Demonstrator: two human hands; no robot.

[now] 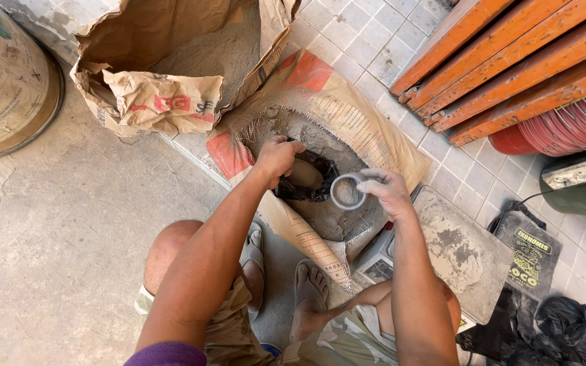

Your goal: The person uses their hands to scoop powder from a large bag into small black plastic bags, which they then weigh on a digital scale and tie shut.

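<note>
1. The right hand is shown closed around a small round cup, held level with its mouth upward and grey powder visible inside.
2. The left hand is shown pinching the rim of a black plastic bag, whose mouth is held open; pale powder is seen within it.
3. The cup is held just beside the bag's open mouth, on the person's right of it, rim nearly touching the bag's edge. The gap between the two hands is narrow, and the right hand is the nearer one to the cup, the left to the bag.
4. Both hands are positioned over an open woven sack of grey powder, lying flat on the floor with its long axis running from the person's feet away toward the upper left.
5. A second, brown paper sack stands open beyond it, also filled with grey powder.
6. Orange planks and a grey slab are seen on the tiled floor to the right.
</note>
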